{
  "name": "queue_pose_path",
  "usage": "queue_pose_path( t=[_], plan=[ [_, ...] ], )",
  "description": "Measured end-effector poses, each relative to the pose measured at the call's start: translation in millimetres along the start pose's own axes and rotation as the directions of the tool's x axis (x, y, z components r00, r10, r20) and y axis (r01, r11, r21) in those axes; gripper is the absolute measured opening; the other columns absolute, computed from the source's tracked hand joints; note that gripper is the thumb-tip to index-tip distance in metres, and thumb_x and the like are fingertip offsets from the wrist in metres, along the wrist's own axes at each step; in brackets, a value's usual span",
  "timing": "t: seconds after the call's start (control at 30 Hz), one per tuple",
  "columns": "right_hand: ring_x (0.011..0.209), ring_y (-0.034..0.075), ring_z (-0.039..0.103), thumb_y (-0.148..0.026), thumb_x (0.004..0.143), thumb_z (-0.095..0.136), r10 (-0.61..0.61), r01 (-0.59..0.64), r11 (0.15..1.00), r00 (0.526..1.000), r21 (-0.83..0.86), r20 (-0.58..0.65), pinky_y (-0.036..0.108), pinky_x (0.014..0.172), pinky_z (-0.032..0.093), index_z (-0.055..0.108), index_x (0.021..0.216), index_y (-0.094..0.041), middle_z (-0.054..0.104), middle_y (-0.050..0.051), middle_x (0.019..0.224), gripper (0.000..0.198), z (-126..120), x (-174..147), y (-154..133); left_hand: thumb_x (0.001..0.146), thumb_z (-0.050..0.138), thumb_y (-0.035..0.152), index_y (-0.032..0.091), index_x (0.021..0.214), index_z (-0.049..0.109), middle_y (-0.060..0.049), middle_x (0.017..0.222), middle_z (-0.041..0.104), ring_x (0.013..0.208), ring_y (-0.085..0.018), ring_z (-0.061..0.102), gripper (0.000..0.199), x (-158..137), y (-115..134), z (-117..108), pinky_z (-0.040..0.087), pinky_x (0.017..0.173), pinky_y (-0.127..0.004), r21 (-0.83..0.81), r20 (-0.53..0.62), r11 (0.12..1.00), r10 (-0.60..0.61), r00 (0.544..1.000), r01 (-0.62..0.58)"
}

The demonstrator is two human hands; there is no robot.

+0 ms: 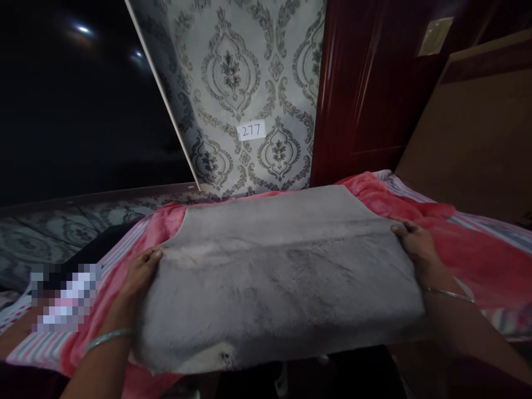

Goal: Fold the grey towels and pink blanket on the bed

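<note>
A grey plush cloth [266, 277] is spread wide in front of me, its far part narrower than its near part. My left hand [143, 271] is closed on the cloth's left edge, thumb on top. At the right edge, my right hand [415, 246] grips the cloth the same way, with the fingers partly hidden. The near edge of the cloth hangs down and carries a small dark mark at its lower left. Beneath it lies a pink-red fleece blanket [482, 266], over a striped cover [41, 346].
Behind stands a patterned wall [233, 72] with a paper label [251, 130] reading 277. A large dark screen [83, 105] is at the left. To the right are a dark red wooden panel [361, 83] and a cardboard sheet [477, 127].
</note>
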State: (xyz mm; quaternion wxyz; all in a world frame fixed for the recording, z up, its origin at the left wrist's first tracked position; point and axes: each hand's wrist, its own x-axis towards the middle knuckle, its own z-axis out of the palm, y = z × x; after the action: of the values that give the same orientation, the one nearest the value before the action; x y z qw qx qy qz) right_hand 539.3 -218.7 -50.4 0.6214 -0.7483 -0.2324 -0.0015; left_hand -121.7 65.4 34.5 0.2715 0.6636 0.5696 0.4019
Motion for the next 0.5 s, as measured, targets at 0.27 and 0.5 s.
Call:
queue_pose_path(
  t=[0.27, 0.5],
  plan=[
    [0.073, 0.019, 0.055, -0.026, 0.061, 0.062, 0.006, -0.011, 0.999, 0.995, -0.046, -0.095, 0.035, 0.084, 0.046, 0.065, 0.074, -0.019, 0.065, 0.004, 0.075, 0.015, 6.4, 3.2, -3.5, 0.070, 0.054, 0.050, 0.024, 0.076, 0.061, -0.004, 0.087, 0.070, 0.098, -0.027, 0.065, 0.028, -6.8, 2.7, 8.8, 0.052, 0.093, -0.039, 0.065, 0.007, 0.997, 0.047, 0.999, -0.048],
    [0.079, 0.020, 0.056, -0.033, 0.064, 0.058, -0.052, 0.052, 0.999, 0.982, -0.008, -0.179, 0.034, 0.084, 0.046, 0.059, 0.078, -0.020, 0.063, 0.004, 0.081, 0.019, 2.8, 4.1, -0.3, 0.079, 0.050, 0.049, 0.023, 0.090, 0.061, -0.005, 0.102, 0.067, 0.105, -0.028, 0.061, 0.030, -10.9, 1.5, 0.9, 0.048, 0.100, -0.041, 0.078, -0.149, 0.989, 0.138, 0.979, -0.128]
  ],
)
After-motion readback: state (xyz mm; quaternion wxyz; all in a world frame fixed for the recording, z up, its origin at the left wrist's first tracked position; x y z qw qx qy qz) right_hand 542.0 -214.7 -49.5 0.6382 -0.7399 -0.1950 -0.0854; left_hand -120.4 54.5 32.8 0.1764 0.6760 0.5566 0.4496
